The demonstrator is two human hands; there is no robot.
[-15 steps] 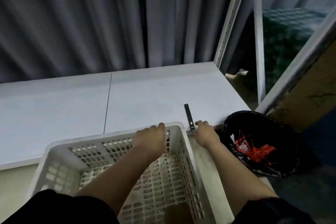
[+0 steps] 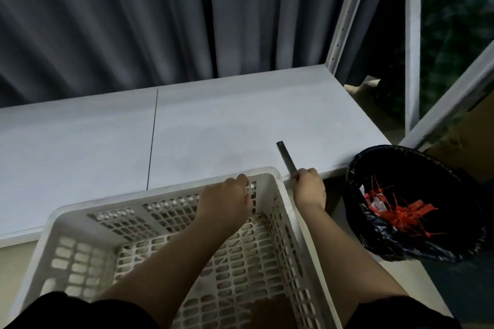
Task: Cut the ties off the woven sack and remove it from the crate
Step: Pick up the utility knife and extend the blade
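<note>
Evidently the cutting is finished: the left hand [image 2: 227,200] curls its fingers over the far rim of the white crate [image 2: 80,224], the right hand [image 2: 310,189] grips a dark cutter [image 2: 286,157] on the tabletop [image 2: 213,120], and no woven sack is visible, so letting go comes next.

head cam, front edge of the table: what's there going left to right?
white crate → left hand gripping the crate's far rim → right hand holding a dark cutter on the table → black-lined bin with red ties inside
</note>
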